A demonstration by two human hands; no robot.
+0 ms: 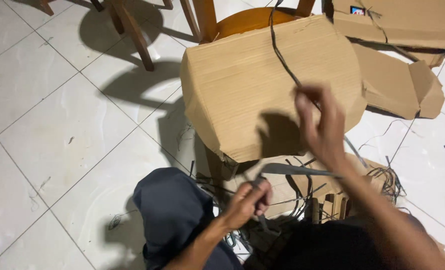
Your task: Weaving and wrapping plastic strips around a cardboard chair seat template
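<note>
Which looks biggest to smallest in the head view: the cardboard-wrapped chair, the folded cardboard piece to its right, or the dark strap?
1. Cardboard-wrapped chair, largest.
2. Folded cardboard piece.
3. Dark strap, thin, pulled by the right hand.

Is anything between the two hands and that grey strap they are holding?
Nothing visible. The left hand is closed around the flat grey strap, and the right hand pinches a thin dark strand that runs up over the cardboard-wrapped chair. Loose dark strips lie on the floor underneath, not in between.
</note>
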